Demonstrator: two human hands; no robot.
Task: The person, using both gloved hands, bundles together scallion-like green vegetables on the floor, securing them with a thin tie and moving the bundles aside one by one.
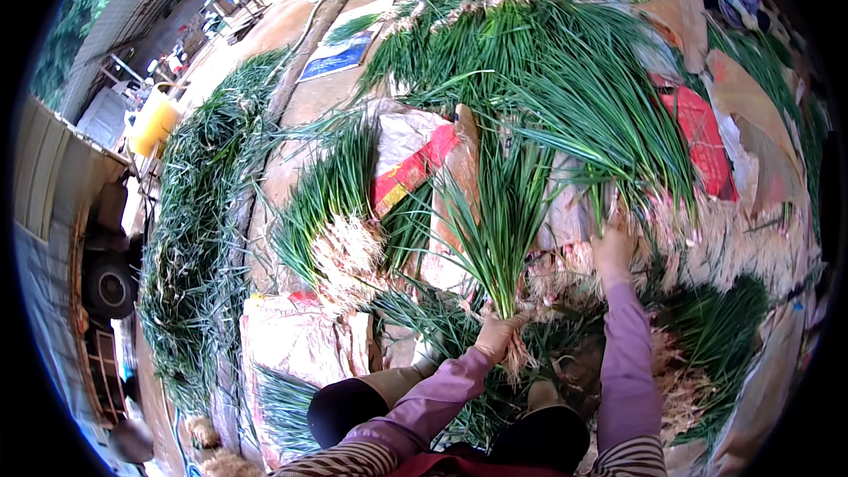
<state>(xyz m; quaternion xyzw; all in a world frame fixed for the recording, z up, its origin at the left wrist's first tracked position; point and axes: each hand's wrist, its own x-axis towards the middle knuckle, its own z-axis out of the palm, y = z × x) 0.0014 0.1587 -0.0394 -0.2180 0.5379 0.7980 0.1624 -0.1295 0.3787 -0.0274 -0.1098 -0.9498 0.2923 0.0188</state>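
Above littered ground [318, 99], the left hand [500, 336] clamps its grip on a scallion bunch [502, 256]; the right hand's [613, 256] I cannot tell.

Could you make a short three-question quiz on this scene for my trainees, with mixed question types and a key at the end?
1. Multiple choice: What does the left hand hold?
A) a metal blade
B) a bunch of green stalks
C) a folded sack

2. True or false: The roots of that bunch point away from the person, and its leaf tips point toward them.

3. Fill in: The right hand is at the ____ end of the large spread of stalks.

Key:
1. B.
2. False; the roots stick out on the person's side of the grip and the leaves fan away.
3. Root.
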